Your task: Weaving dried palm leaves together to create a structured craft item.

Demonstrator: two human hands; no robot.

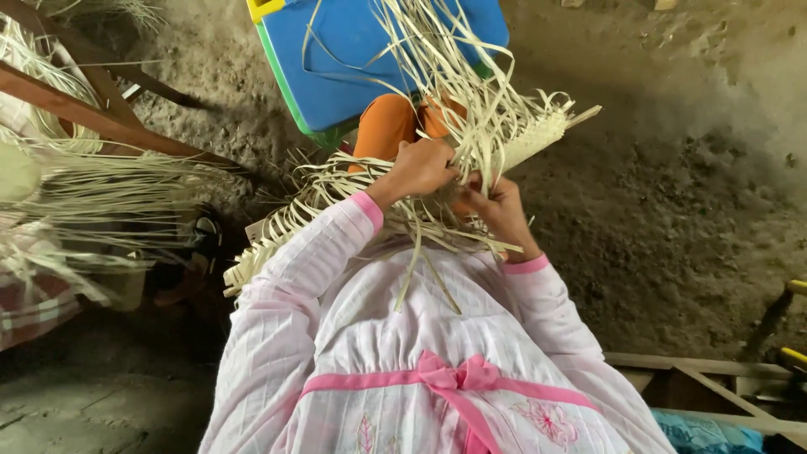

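A half-woven mat of pale straw strips [319, 197] lies across my lap, its woven edge running from lower left to upper right, with loose strips [454, 59] fanning upward. My left hand [420, 168] is closed on a bunch of the strips at the middle of the weave. My right hand [496, 206] pinches strips just beside it, fingers touching the left hand's. I wear a white dress with pink cuffs and a pink bow [458, 374]. The weave hides most of my orange-clad knees [395, 122].
A blue plastic stool with a green rim [336, 59] stands ahead on the dirt floor [672, 210]. A wooden frame [92, 118] with more straw strips [92, 189] is at left, a sandal [197, 244] below it. Wooden boards [706, 370] lie at lower right.
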